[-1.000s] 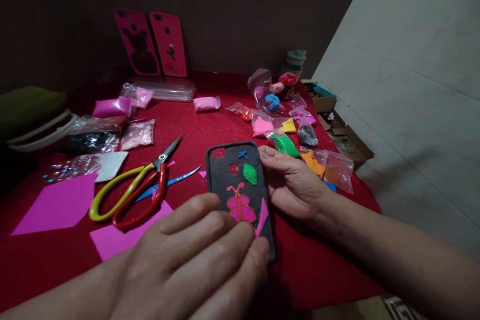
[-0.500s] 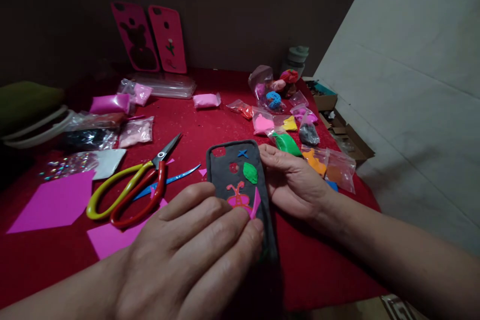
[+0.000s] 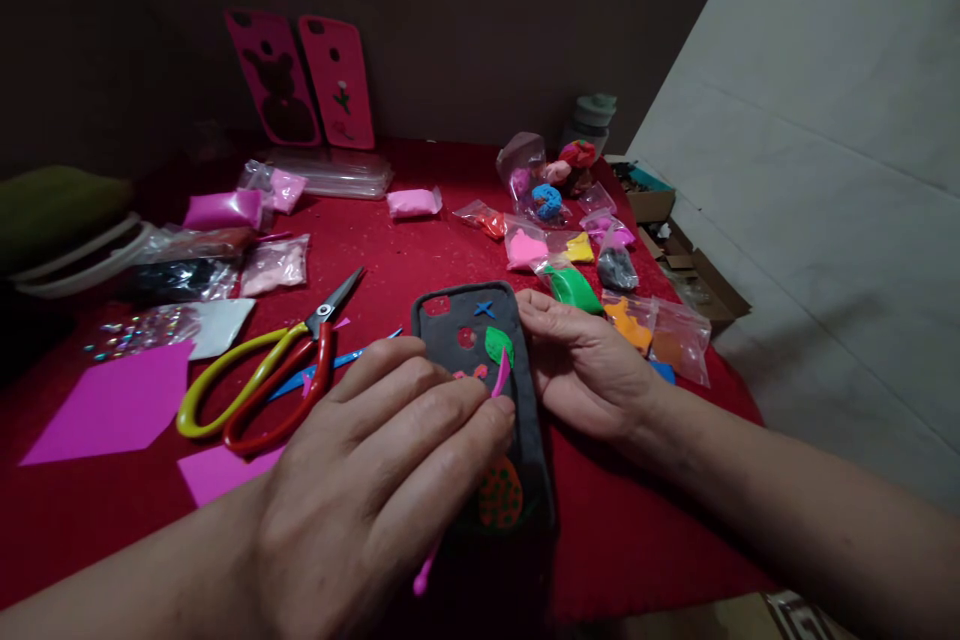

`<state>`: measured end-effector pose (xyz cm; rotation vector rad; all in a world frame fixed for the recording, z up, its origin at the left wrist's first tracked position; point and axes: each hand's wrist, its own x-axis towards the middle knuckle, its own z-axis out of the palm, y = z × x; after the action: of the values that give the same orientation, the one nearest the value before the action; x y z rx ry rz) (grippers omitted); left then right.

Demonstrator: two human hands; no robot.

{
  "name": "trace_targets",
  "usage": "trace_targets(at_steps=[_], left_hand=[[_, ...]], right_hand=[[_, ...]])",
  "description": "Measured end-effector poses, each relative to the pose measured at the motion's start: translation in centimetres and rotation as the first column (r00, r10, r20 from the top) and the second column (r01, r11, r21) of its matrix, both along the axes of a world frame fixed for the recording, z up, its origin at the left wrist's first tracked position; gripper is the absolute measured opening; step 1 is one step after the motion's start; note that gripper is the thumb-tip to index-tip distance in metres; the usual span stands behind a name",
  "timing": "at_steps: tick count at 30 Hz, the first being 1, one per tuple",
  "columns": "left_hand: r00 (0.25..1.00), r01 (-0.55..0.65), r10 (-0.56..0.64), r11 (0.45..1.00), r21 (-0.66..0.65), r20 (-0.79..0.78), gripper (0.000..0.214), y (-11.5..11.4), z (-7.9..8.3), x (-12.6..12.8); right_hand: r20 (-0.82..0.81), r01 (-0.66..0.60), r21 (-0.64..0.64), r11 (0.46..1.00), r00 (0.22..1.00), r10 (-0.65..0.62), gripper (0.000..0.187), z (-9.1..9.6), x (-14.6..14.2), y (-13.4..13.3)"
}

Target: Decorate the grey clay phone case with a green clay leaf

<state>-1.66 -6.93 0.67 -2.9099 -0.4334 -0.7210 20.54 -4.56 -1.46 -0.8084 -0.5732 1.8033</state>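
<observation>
A dark grey phone case (image 3: 525,400) lies flat on the red tablecloth (image 3: 637,530). It carries a blue cross, a green leaf (image 3: 498,344) and an orange spotted clay shape (image 3: 500,495). My left hand (image 3: 375,480) lies over the case's middle, fingers pressed together on a thin pink modelling tool (image 3: 500,375); the tool's other end (image 3: 422,580) sticks out below the hand. The pink butterfly figure is hidden under my fingers. My right hand (image 3: 585,365) rests against the case's right edge, fingers curled along it.
Yellow-and-red scissors (image 3: 262,380) and a blue tool lie left of the case, with pink foam sheets (image 3: 112,405). Several small bags of coloured clay (image 3: 570,285) sit behind my right hand. Two pink phone cases (image 3: 307,85) lean on the back wall. The table edge drops off right.
My left hand has slid up and to the left over the case, covering the butterfly and uncovering the orange clay shape. The pink tool tip now points toward the green leaf. My right hand stayed.
</observation>
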Motion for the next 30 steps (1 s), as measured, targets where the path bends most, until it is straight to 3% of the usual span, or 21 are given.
trace_targets(at_steps=[3,7,18,24,30], left_hand=[[1.0,-0.004,0.004,1.0,-0.002,-0.013,0.044,0.0,-0.2,0.1],[0.994,-0.058,0.063,0.997,-0.048,0.092,0.043,-0.3,-0.9,0.7],[0.989,-0.035,0.039,0.999,-0.035,0.141,0.04,-0.7,-1.0,0.5],[0.994,-0.024,0.031,0.997,-0.07,0.1,0.04,-0.4,-1.0,0.6],[1.0,0.022,-0.02,0.997,-0.078,0.022,0.036,0.3,0.2,0.7]], right_hand=[[0.004,0.001,0.008,1.0,1.0,-0.001,0.016,0.0,0.0,0.0],[-0.016,-0.035,0.014,0.999,0.999,0.035,0.017,-0.1,0.1,0.0],[0.04,-0.005,0.024,1.0,0.999,0.004,0.014,-0.2,0.0,-0.1],[0.016,-0.021,0.019,1.0,1.0,0.02,0.015,0.0,0.1,-0.1],[-0.026,-0.035,0.001,0.999,0.999,0.035,0.019,0.0,0.1,0.0]])
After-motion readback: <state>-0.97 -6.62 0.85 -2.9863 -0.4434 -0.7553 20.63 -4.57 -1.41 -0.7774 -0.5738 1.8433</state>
